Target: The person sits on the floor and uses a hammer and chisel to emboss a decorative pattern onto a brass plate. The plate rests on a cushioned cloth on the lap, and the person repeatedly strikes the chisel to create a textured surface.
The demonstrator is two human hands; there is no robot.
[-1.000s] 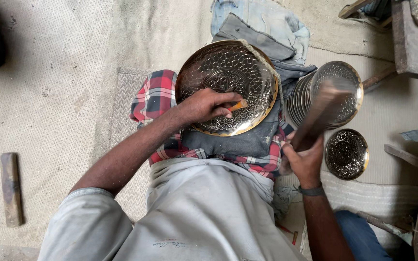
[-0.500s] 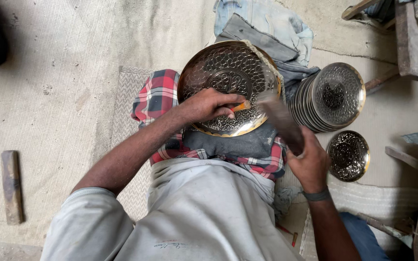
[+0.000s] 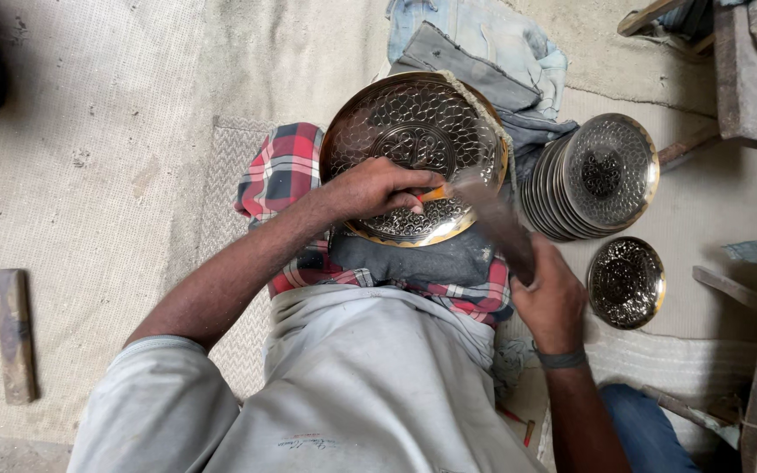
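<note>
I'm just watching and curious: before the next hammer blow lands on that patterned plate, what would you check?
1. Left hand steadies the punch on the plate: ok.
2. Plate rests on the padded cushion: ok.
3. Right hand grips the hammer: ok.
4. Punch tip's exact spot: cannot tell, fingers hide it.
5. Stack of plates lies apart from the hammer's blurred head: ok.
</note>
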